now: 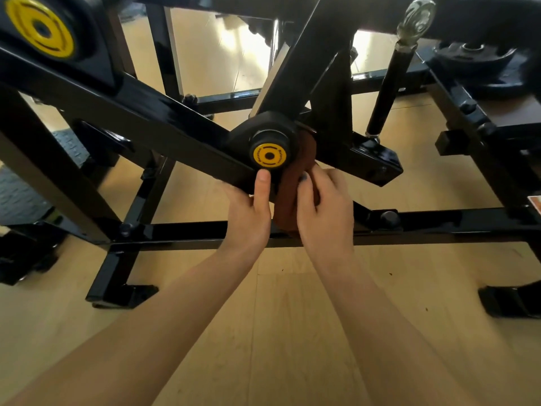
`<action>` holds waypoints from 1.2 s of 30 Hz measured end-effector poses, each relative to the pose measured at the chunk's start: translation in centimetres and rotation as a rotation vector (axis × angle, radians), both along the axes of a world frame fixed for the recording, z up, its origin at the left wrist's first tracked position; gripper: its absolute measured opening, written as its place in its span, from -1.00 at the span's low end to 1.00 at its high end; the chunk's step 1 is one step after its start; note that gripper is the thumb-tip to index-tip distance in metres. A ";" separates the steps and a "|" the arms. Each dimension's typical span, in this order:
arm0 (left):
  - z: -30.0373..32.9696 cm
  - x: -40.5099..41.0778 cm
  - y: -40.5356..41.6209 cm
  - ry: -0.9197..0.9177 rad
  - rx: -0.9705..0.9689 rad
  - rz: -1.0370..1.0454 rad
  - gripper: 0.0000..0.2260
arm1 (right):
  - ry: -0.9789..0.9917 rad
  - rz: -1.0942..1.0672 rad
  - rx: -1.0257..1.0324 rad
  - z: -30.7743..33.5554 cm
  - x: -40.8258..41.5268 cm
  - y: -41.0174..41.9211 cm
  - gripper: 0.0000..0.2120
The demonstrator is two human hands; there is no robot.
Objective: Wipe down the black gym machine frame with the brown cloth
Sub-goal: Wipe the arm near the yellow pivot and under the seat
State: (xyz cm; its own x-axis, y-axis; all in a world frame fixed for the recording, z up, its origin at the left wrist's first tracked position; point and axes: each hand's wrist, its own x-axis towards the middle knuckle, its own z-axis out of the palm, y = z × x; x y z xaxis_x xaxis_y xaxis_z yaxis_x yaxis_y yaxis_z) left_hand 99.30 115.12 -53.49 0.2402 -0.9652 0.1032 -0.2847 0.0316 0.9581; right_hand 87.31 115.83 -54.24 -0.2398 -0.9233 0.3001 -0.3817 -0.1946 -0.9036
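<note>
The frame [123,112] on the left looks untouched, though I can't tell. The left hand [248,212] grips the bar under the yellow knob [268,156]; the right hand [325,212] holds the cloth [295,183] tucked behind that pivot. Most wiping probably remains.

A pale wooden plank floor [287,332] spreads below, catching bright glare [234,45] of light toward the far side, while a dark grey textured mat [20,189] lies at the left edge beside the boards.
</note>
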 end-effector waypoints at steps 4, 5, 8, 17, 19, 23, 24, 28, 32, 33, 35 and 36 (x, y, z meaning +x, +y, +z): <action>-0.5 0.1 -0.3 -0.037 0.009 0.022 -0.23 | 0.119 -0.086 0.070 -1.7 -1.5 0.0 -0.64; -0.3 0.1 -0.3 -0.048 0.003 0.018 -0.24 | 0.132 -0.123 0.123 -2.2 -2.2 0.0 -0.63; -0.2 0.1 -0.2 -0.043 -0.004 0.007 -0.24 | 0.137 -0.215 0.264 -2.8 -3.2 0.5 -0.64; -0.8 -0.2 -0.8 -0.017 -0.026 0.051 -0.49 | 0.045 0.027 0.070 -0.1 0.4 0.7 -0.66; -0.7 -0.3 -0.5 -0.038 -0.018 0.057 -0.48 | 0.148 -0.016 0.047 -1.8 -0.9 1.3 -0.65; -0.6 -0.4 -0.4 -0.036 0.006 0.078 -0.47 | 0.156 -0.140 0.256 -5.2 -6.0 1.5 -0.63; -0.6 -0.5 -0.4 -0.027 0.008 0.091 -0.48 | 0.140 -0.173 0.315 -6.0 -7.4 1.5 -0.63; -0.9 -1.2 -0.6 -0.014 -0.009 0.160 -0.49 | 0.073 -0.253 0.412 -5.5 -7.1 1.4 -0.65; -0.8 -3.0 -0.1 0.034 -0.065 0.258 -0.51 | 0.028 -0.097 0.226 -2.0 -2.1 1.6 -0.62; -0.9 -3.4 0.0 0.041 -0.083 0.277 -0.54 | 0.068 -0.075 0.184 -1.8 -1.8 1.6 -0.63; -1.0 -4.2 0.2 0.052 -0.094 0.301 -0.63 | 0.122 -0.078 0.176 -2.7 -2.8 1.6 -0.62; -1.0 -4.6 0.2 0.064 -0.092 0.306 -0.69 | 0.136 -0.099 0.208 -3.5 -3.9 1.6 -0.62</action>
State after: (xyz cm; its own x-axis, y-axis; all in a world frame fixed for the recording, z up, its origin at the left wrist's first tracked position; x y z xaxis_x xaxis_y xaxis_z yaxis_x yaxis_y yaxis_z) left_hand 94.74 115.33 -54.53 0.5268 -0.8344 0.1619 -0.2338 0.0409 0.9714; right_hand 83.42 117.48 -57.79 -0.3021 -0.9427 0.1420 -0.5099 0.0339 -0.8596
